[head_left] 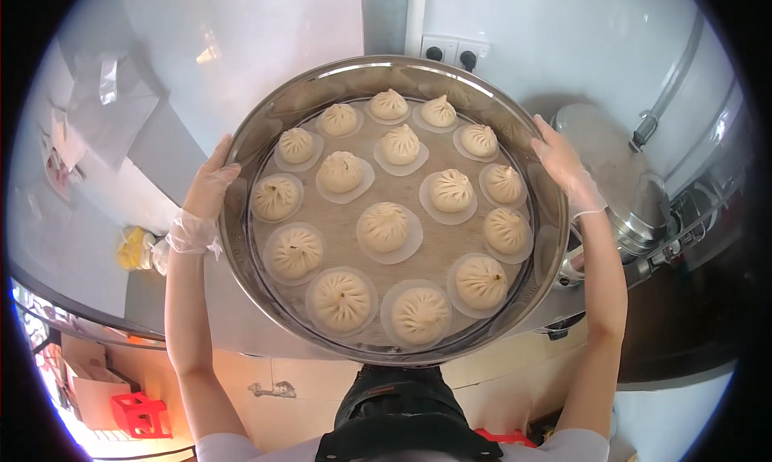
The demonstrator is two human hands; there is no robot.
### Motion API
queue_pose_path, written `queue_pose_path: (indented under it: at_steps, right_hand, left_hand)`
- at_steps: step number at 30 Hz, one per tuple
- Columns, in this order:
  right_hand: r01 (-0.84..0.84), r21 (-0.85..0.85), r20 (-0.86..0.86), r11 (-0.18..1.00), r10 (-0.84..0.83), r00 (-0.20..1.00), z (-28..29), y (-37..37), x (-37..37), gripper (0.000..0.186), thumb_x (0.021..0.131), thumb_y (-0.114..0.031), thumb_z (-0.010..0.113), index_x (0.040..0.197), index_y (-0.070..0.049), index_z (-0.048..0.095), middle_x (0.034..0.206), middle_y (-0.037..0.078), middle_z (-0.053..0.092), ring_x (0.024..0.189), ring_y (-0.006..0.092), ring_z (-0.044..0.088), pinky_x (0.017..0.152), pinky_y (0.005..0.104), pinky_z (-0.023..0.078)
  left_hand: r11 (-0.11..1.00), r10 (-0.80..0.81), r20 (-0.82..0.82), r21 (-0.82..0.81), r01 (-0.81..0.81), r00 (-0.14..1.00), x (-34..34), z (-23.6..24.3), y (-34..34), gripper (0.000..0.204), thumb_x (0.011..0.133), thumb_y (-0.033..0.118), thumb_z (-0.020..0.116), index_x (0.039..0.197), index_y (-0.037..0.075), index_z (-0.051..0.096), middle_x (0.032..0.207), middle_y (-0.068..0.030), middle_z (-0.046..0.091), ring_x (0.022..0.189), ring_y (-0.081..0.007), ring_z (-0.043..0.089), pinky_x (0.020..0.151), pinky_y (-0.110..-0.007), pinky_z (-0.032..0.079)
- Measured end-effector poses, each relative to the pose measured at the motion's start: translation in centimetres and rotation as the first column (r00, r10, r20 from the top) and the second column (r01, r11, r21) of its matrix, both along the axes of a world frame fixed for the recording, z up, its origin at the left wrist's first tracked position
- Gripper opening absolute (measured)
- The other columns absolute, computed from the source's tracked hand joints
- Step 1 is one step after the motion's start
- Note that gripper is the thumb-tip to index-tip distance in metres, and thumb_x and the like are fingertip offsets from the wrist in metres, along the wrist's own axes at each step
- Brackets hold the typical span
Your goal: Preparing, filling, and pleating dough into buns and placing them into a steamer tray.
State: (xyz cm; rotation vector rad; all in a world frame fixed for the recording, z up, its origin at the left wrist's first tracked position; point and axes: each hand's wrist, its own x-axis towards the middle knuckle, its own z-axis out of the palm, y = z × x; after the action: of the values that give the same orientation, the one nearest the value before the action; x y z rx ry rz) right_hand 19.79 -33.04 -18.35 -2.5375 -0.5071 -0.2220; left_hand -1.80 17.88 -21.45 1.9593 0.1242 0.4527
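Steamer (552, 205): one, round, metal, deep-walled. Location: between our two hands, above the desk (233, 309); whether it rests there, we cannot tell.

Contents: sixteen pleated buns (383, 227), each on its own paper (415, 235), over a ribbed mat (339, 229) inside the steamer.

Handling: we judge the loaded steamer stiff, fairly heavy, and probably slippery under thin film gloves (193, 230); the buns soft, easily dented, liable to slide if it tips. Preferred hold, in our view: opposite sides of the wall, kept level.

Left hand (213, 180): at the steamer's left side; thumb by the rim, fingers clasping the wall, partly hidden.

Right hand (557, 158): at the steamer's right side; same clasp, fingers along the rim.

Surroundings: right of the steamer, a metal vessel (635, 209), near our right hand and, we judge, the chief obstacle to moving that way. Beyond the steamer, a socket (452, 47) with two black plugs. Below left of the steamer, a red stool (141, 415).
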Motion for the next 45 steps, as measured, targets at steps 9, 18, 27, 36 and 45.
queue_pose_path:
  at_steps: [9, 18, 27, 36, 45]
  right_hand:
    - [-0.032, 0.133, 0.055, 0.991, 0.025, 0.998, 0.2, -1.4, 1.5, 0.064, 0.094, -0.044, 0.055, 0.133, 0.006, 0.051, 0.136, 0.025, 0.053, 0.130, 0.0336, 0.048, 0.109, 0.0370, 0.035]
    - [0.684, -0.099, 0.527, 0.723, -0.545, 0.652, 4.5, -27.3, 14.8, 0.054, 0.088, -0.048, 0.060, 0.117, -0.003, 0.064, 0.121, 0.020, 0.062, 0.111, 0.0361, 0.060, 0.095, 0.0444, 0.047]
    - [0.700, -0.302, 0.553, 0.647, -0.479, 0.682, 3.8, -35.0, 19.3, 0.064, 0.086, -0.060, 0.057, 0.101, 0.001, 0.064, 0.109, 0.027, 0.062, 0.104, 0.0439, 0.059, 0.088, 0.0511, 0.046]
    - [0.672, -0.259, 0.490, 0.693, -0.506, 0.710, 4.9, -36.9, 20.0, 0.054, 0.084, -0.045, 0.057, 0.105, 0.004, 0.067, 0.105, 0.027, 0.066, 0.101, 0.0420, 0.062, 0.087, 0.0476, 0.048]
    - [0.592, -0.082, 0.542, 0.802, -0.463, 0.702, 16.8, -37.2, 12.2, 0.058, 0.092, -0.050, 0.051, 0.112, 0.003, 0.067, 0.111, 0.022, 0.067, 0.107, 0.0376, 0.062, 0.093, 0.0413, 0.045]
  left_hand:
    - [0.993, -0.101, 0.089, -0.046, 0.106, 0.991, 1.2, -1.6, -1.1, 0.061, 0.089, 0.008, 0.049, 0.146, -0.008, 0.032, 0.144, -0.0159, 0.045, 0.133, -0.0195, 0.041, 0.111, -0.028, 0.031]
    - [0.896, -0.183, 0.119, -0.389, 0.215, 0.976, 2.5, -3.0, 0.5, 0.063, 0.088, 0.008, 0.048, 0.147, -0.004, 0.032, 0.149, -0.0157, 0.039, 0.137, -0.0234, 0.039, 0.114, -0.032, 0.028]
    - [0.774, 0.591, 0.086, -0.344, -0.532, 0.802, -0.3, -0.5, -3.7, 0.044, 0.102, 0.034, 0.046, 0.137, 0.009, 0.053, 0.134, -0.0125, 0.056, 0.124, -0.0223, 0.052, 0.106, -0.035, 0.038]
    - [0.636, 0.737, 0.227, -0.552, -0.539, 0.637, -17.4, -4.0, -1.7, 0.042, 0.100, 0.031, 0.051, 0.134, 0.006, 0.055, 0.127, -0.0095, 0.061, 0.116, -0.0206, 0.057, 0.102, -0.035, 0.041]
    - [0.562, 0.785, 0.186, -0.617, -0.551, 0.591, -22.1, -8.5, 1.8, 0.042, 0.099, 0.030, 0.053, 0.133, 0.004, 0.055, 0.125, -0.0091, 0.062, 0.110, -0.0188, 0.060, 0.095, -0.031, 0.046]
